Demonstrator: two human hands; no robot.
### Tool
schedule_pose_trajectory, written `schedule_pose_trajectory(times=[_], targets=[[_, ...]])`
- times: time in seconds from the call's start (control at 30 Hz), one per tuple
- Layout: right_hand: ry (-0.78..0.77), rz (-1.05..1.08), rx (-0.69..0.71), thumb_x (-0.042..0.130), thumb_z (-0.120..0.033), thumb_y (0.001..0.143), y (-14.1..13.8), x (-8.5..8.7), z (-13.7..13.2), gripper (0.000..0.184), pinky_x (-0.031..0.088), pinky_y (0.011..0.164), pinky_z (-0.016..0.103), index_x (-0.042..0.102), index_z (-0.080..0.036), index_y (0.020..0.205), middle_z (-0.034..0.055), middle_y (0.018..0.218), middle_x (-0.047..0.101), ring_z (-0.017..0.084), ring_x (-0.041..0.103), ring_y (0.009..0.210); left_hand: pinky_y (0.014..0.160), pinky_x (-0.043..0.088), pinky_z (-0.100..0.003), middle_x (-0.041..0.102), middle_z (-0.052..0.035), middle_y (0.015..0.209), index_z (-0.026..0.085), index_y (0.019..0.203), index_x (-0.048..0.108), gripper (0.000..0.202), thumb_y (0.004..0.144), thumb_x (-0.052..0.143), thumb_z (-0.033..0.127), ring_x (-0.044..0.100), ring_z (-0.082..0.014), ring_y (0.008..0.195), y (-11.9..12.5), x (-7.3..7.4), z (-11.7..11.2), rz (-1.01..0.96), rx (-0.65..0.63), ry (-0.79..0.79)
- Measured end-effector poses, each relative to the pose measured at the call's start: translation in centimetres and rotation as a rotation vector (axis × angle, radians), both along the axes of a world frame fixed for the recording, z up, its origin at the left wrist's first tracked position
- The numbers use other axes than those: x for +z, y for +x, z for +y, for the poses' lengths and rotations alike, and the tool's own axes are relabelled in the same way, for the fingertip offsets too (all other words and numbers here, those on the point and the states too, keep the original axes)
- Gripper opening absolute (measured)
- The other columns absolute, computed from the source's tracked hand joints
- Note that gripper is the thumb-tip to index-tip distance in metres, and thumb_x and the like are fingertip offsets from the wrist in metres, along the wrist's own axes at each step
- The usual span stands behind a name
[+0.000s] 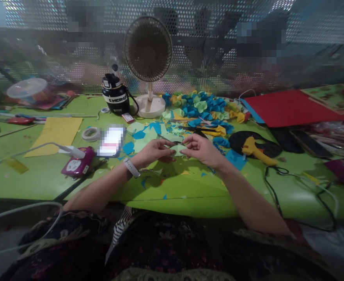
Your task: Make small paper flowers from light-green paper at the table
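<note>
Both hands meet over the middle of the table around a small pale green paper piece (179,150). My left hand (156,151), with a white band on its wrist, pinches the paper's left side. On the right side, my right hand (200,150) has its thumb and fingers closed on the same piece. A thin greyish strip (165,138) shows just above the left fingers; whether they hold it I cannot tell. Green and blue paper scraps (141,134) lie behind the left hand. Folded blue, green and yellow paper flowers (204,105) are heaped beyond the hands.
A fan (150,99) and a black bottle (116,97) stand at the back. Left are a lit phone (112,141), a tape roll (90,134), yellow paper (56,132) and a purple power socket (78,162). Right are a yellow glue gun (258,151), its cable, and red sheets (295,107).
</note>
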State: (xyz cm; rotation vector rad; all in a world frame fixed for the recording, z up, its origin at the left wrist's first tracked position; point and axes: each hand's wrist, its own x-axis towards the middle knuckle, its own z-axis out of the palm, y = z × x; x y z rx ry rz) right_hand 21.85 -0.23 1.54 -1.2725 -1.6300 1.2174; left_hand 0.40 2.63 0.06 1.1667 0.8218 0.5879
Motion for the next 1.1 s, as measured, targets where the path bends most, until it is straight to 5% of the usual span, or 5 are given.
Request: schedule_pose_trajectory(times=[0.17,0.9,1.1], targets=[[0.02,-0.016,0.017,0.078,-0.041,0.069,0.1,-0.4,0.2,0.04,0.049,0.062,0.03,0.056,-0.019,0.094,-0.0026,0.071,0.059,0.013,0.059,0.062,0.054,0.052,-0.018,0.071,-0.0059,0.069,0.011,0.074,0.064,0.023,0.079,0.077,0.03,0.07,-0.012,0.061,-0.3,-0.1,0.5,0.09,-0.056,0.056],[0.029,0.025,-0.002,0.078,-0.04,0.067,0.0,0.1,0.2,0.038,0.053,0.067,0.032,0.058,-0.02,0.092,-0.0014,0.071,0.062,0.014,0.061,0.065,0.063,0.058,-0.023,0.073,-0.0052,0.068,0.011,0.078,0.065,0.031,0.067,0.086,0.03,0.07,-0.0121,0.061,-0.5,0.9,0.4,0.044,0.019,0.027],[0.147,0.0,-0.148,0.079,-0.042,0.067,1.7,0.6,0.9,0.035,0.054,0.068,0.032,0.062,-0.019,0.087,0.002,0.079,0.066,0.015,0.062,0.071,0.067,0.06,-0.026,0.073,-0.005,0.069,0.011,0.077,0.065,0.03,0.068,0.086,0.03,0.07,-0.0132,0.063,-1.3,1.7,0.9,0.058,0.122,0.085]])
